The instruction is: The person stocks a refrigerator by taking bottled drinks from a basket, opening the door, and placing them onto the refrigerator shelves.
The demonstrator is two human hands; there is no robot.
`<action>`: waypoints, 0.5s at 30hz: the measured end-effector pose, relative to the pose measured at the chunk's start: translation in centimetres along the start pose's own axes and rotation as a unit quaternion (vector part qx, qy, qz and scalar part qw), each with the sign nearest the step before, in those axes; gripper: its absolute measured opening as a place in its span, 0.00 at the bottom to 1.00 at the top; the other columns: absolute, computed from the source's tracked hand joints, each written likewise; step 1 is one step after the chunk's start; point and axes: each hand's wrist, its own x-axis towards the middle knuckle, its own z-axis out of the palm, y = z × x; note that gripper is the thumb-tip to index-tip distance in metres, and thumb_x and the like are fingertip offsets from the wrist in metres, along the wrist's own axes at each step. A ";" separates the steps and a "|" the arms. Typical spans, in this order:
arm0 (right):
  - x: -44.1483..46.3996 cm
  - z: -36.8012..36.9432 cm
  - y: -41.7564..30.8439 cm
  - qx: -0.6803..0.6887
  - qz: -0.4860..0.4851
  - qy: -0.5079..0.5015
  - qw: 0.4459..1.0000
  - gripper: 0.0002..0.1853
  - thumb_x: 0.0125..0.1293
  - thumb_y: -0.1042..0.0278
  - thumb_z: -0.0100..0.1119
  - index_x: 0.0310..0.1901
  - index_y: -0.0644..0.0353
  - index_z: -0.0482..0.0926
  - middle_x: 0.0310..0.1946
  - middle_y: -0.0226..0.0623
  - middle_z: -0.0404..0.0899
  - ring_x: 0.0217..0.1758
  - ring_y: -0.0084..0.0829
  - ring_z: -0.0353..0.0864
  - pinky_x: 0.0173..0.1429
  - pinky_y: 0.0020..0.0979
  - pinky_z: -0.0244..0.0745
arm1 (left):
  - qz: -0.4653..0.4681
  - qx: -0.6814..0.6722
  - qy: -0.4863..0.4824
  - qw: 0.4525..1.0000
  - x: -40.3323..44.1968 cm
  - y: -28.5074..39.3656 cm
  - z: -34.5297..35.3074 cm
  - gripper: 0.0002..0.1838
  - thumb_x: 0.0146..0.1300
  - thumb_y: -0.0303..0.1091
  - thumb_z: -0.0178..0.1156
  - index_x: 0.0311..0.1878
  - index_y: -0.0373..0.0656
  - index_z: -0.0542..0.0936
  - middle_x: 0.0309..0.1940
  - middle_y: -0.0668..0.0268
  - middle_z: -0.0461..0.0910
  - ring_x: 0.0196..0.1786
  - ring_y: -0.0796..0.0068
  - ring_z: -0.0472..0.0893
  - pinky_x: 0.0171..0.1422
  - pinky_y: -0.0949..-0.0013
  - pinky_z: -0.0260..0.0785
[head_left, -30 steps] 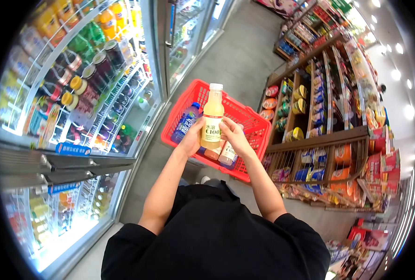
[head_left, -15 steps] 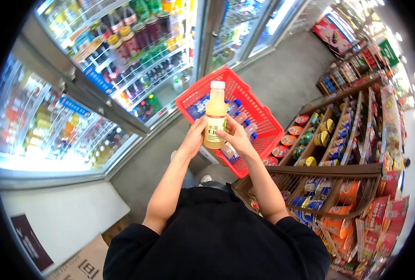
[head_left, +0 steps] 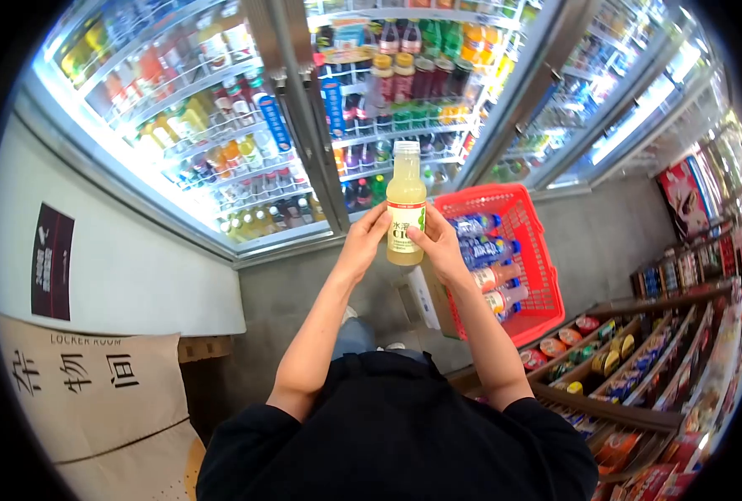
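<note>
Clasping a smooth, round bottle [head_left: 405,219] between left hand [head_left: 362,242] and right hand [head_left: 443,246], with fingers [head_left: 377,220] clamped on it. Pointing cap [head_left: 406,148] to twelve, with long axis twelve-to-six. Held at ten o'clock from a perforated plastic basket [head_left: 540,260].

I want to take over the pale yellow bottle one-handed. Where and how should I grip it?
Probably grip the bottle around its neck, coming from the cap end: the neck is narrower than the body and uncovered, while the left hand and right hand flank the label.
</note>
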 end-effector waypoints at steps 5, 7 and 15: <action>4.6 4.7 0.8 0.024 0.012 -0.012 1.000 0.34 0.68 0.73 0.65 0.72 0.68 0.61 0.63 0.39 0.75 0.65 0.28 0.75 0.70 0.31 0.68 | 0.032 0.011 0.023 0.999 0.7 3.4 -5.9 0.24 0.75 0.38 0.57 0.69 0.38 0.73 0.56 0.64 0.81 0.60 0.76 0.77 0.68 0.68 0.66; 6.5 6.1 1.1 0.032 0.015 -0.010 0.999 0.34 0.68 0.73 0.65 0.72 0.68 0.62 0.63 0.39 0.76 0.65 0.27 0.75 0.69 0.30 0.68 | 0.041 0.027 0.026 0.998 1.9 5.0 -8.0 0.23 0.75 0.40 0.56 0.68 0.40 0.74 0.56 0.65 0.81 0.59 0.77 0.77 0.65 0.69 0.67; 15.1 10.2 0.3 0.022 -0.019 0.010 1.000 0.33 0.68 0.71 0.66 0.71 0.68 0.64 0.62 0.39 0.77 0.65 0.27 0.75 0.69 0.30 0.68 | 0.116 0.097 0.214 0.965 12.2 9.9 -17.2 0.26 0.72 0.52 0.59 0.62 0.42 0.76 0.49 0.66 0.80 0.48 0.79 0.77 0.53 0.72 0.68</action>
